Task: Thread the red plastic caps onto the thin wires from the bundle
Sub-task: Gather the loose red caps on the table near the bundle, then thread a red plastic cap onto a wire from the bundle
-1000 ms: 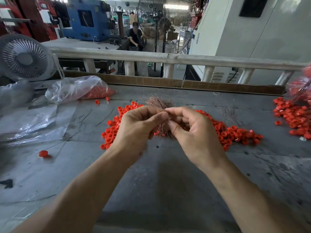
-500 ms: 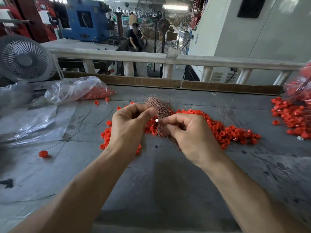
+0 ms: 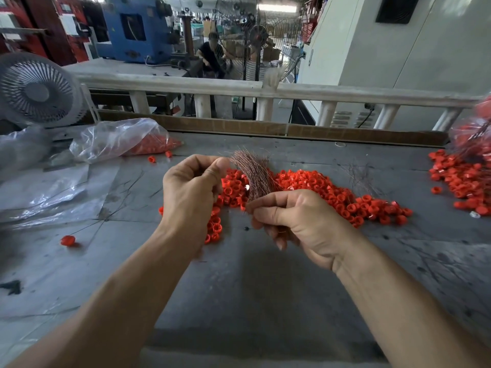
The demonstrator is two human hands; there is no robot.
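A bundle of thin copper-coloured wires (image 3: 253, 176) fans upward from my right hand (image 3: 300, 221), which grips its lower end between thumb and curled fingers. My left hand (image 3: 191, 192) hovers just left of the bundle, thumb pressed against curled fingers near the wire tips; whether it pinches a single wire is too fine to tell. A long pile of red plastic caps (image 3: 332, 192) lies on the grey table (image 3: 239, 288) behind both hands.
A clear plastic bag (image 3: 117, 139) with red caps lies at the back left, beside a white fan (image 3: 37, 91). More red caps (image 3: 462, 179) are heaped at the right edge. A lone cap on a wire (image 3: 68, 240) sits at the left. Loose wires (image 3: 358, 173) lie behind the pile.
My hands have drawn apart: the right hand has dropped lower and rightward with the bundle, and the left hand has pulled away to the left of the wire tips.
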